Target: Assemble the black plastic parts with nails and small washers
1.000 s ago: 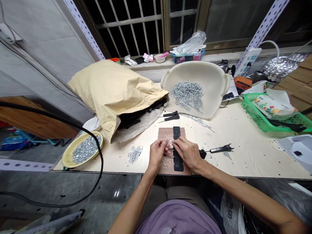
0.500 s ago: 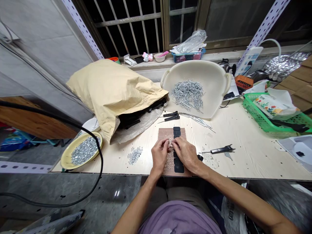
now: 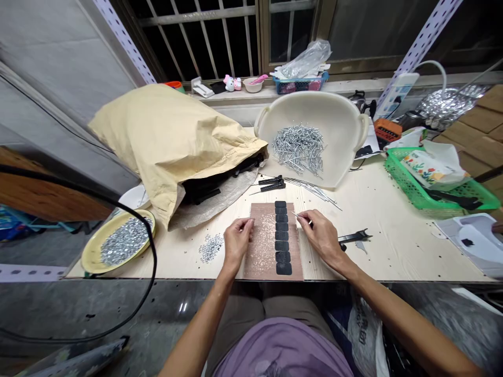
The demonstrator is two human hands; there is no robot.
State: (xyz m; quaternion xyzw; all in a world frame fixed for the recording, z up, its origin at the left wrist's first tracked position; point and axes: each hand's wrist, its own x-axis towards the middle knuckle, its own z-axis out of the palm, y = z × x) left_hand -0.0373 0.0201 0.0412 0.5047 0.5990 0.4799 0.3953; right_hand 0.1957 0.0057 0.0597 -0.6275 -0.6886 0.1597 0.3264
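Note:
My left hand (image 3: 237, 242) is closed in a pinch at the left edge of a brown board (image 3: 259, 262); whatever its fingertips hold, if anything, is hidden. To the right of the board, my right hand (image 3: 323, 235) pinches a thin metal pin (image 3: 294, 214), whose tip points up and left. A column of several black rounded pads (image 3: 282, 235) runs down the board, with pale specks spread to their left. A small heap of shiny metal bits (image 3: 211, 247) lies left of my left hand. Beside my right wrist rests a black forked tool (image 3: 357, 236), partly covered.
A yellow dish (image 3: 92, 251) of metal bits stands at left. Behind it, a beige sack (image 3: 168, 131) spills black parts. A white basin (image 3: 341, 152) holds many metal pins. Loose rods (image 3: 314, 191) and black-handled pieces (image 3: 273, 183) lie before it. A green basket (image 3: 412, 188) is at right.
My hands have moved apart from over the board, the left to its left edge and the right to its right side with the pin. The whole row of black pads now shows.

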